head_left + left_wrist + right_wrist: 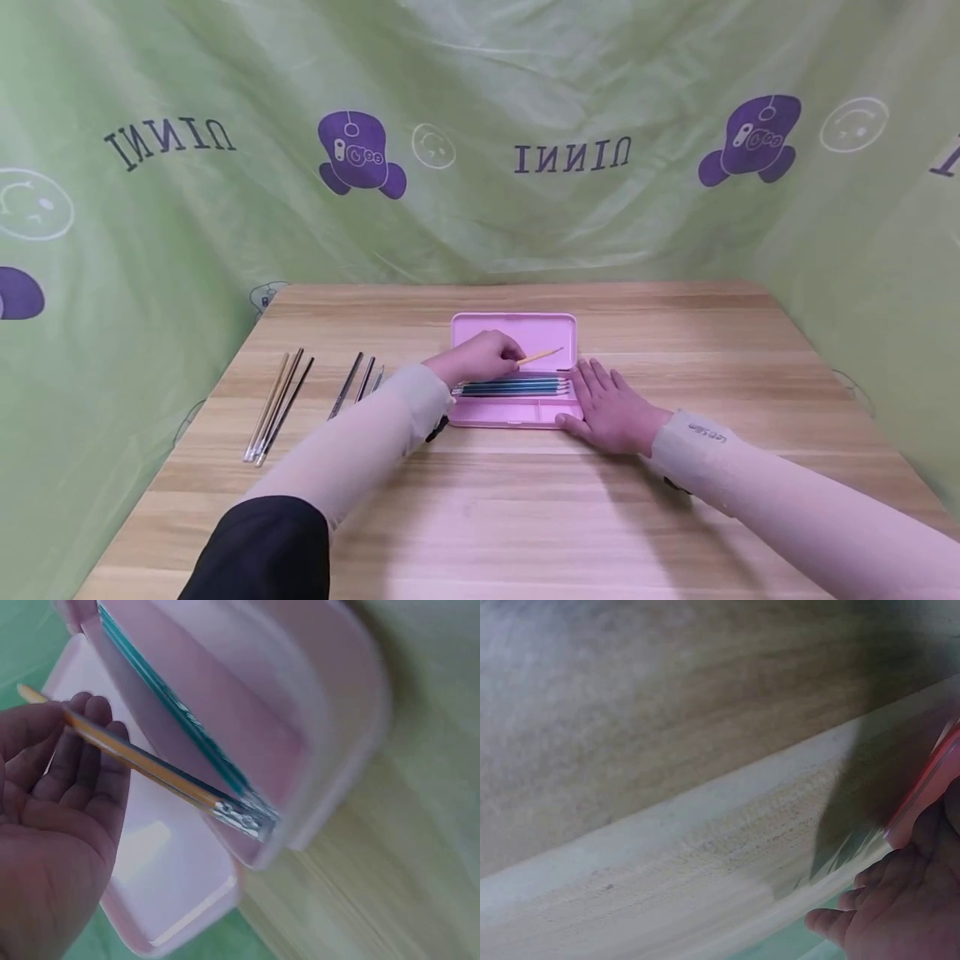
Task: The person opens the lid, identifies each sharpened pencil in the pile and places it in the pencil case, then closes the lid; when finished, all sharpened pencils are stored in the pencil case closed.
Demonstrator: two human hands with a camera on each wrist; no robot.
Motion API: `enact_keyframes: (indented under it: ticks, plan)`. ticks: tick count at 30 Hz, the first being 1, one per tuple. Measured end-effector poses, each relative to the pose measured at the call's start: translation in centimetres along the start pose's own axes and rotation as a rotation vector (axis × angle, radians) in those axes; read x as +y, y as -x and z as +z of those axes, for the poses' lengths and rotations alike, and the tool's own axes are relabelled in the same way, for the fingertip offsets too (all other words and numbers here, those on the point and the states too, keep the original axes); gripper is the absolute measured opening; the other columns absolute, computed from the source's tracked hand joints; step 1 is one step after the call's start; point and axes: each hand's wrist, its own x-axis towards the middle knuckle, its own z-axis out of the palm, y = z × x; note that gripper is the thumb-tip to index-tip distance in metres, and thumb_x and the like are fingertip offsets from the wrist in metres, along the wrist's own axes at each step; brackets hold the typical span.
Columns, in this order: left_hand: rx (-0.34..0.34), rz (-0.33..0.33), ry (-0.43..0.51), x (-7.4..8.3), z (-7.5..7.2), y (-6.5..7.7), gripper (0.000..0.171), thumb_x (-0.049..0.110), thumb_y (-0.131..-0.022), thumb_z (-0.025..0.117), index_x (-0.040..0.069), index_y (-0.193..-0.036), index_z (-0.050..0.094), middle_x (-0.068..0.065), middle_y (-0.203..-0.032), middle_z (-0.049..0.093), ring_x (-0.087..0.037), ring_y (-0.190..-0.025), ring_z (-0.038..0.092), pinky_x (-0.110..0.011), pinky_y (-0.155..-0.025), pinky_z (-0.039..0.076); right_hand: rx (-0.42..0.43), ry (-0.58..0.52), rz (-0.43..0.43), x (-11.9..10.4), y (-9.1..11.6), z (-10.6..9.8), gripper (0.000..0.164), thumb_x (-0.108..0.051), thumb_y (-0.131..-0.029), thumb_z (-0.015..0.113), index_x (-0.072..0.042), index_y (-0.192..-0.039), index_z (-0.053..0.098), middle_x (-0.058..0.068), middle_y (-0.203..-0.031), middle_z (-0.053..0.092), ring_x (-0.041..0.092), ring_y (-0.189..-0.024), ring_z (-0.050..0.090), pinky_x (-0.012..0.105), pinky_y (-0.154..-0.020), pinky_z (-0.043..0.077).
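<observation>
An open pink pencil case (495, 412) lies on the table, its lid (551, 329) folded back. Over it my left hand (480, 357) pinches a yellow pencil (142, 759) between thumb and fingers. Its sharpened tip points right in the head view; the silver ferrule end hangs near the case's end wall in the left wrist view. Several teal pencils (517, 387) lie side by side in the case's long compartment. My right hand (611, 408) rests with straight, spread fingers against the right end of the case, thumb at its front corner.
Several pencils (277, 408) in yellow, brown and black lie at the table's left. Closer to the case, a few dark pencils (347, 387) lie partly behind my left sleeve. A small divided compartment (558, 410) is at the case's front right. Green printed cloth (480, 233) hangs behind the table.
</observation>
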Motion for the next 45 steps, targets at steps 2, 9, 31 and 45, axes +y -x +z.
enact_keyframes:
  ticks: [2, 9, 31, 45]
  plan:
    - [-0.04, 0.02, -0.063, 0.3, 0.2, -0.1, 0.019, 0.002, -0.097, 0.064, 0.0, -0.112, 0.076, -0.005, -0.099, 0.073, -0.013, -0.089, 0.06, -0.026, -0.089, 0.05, -0.009, 0.01, -0.001, 0.0, 0.0, 0.1, 0.09, -0.058, -0.107, 0.035, 0.014, -0.157, 0.018, 0.035, -0.165, 0.011, 0.051, -0.152, 0.008, 0.065, -0.121, 0.011]
    - [-0.117, 0.032, -0.174, 0.7, 0.6, -0.2, 0.018, 0.002, -0.097, 0.064, 0.002, -0.109, 0.077, -0.004, -0.095, 0.072, -0.014, -0.088, 0.061, -0.028, -0.089, 0.051, 0.018, 0.011, -0.022, 0.1, -0.2, 0.4, 0.095, -0.064, -0.106, 0.031, 0.015, -0.157, 0.018, 0.037, -0.164, 0.012, 0.053, -0.151, 0.009, 0.067, -0.12, 0.012]
    - [0.003, 0.028, -0.123, -1.6, 0.2, 0.9, 0.018, 0.006, -0.099, 0.063, 0.002, -0.11, 0.076, -0.006, -0.102, 0.074, -0.018, -0.096, 0.065, -0.032, -0.094, 0.053, 0.024, 0.002, -0.026, 0.0, -0.2, 0.3, 0.095, -0.064, -0.106, 0.03, 0.015, -0.157, 0.018, 0.036, -0.164, 0.013, 0.052, -0.152, 0.01, 0.066, -0.121, 0.014]
    - [0.416, -0.311, 0.527, -8.9, -5.6, 10.0, 0.037, 0.004, -0.104, 0.052, -0.017, -0.134, 0.053, -0.033, -0.128, 0.061, -0.043, -0.116, 0.061, -0.04, -0.097, 0.054, 0.003, -0.012, -0.01, -0.1, 0.2, -0.1, 0.089, -0.056, -0.108, 0.038, 0.015, -0.157, 0.019, 0.036, -0.164, 0.012, 0.052, -0.152, 0.01, 0.065, -0.121, 0.013]
